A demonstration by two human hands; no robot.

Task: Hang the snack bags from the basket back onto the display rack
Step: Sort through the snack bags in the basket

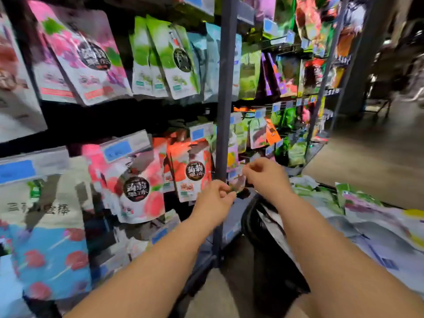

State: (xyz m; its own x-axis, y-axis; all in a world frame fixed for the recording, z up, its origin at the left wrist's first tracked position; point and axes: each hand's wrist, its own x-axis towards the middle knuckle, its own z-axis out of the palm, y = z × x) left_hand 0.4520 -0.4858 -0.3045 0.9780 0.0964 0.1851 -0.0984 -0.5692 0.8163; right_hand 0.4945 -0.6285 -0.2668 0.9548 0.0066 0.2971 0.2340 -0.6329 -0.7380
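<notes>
Right of the display rack [226, 88], dull grey floor [367, 175] meets a pillar [364, 65].

Left hand [213, 198] and right hand [266, 177] bare; both forearms [321, 244] bare down to the frame edge.

The scene is dim, with near-black gaps between the rows of the rack [226, 88], while the bags [98, 58] show bright, oversaturated colour and pale glare. Motion blur and blocky smearing soften everything, worst toward the left and right edges. Wide-angle distortion tilts the uprights.
</notes>
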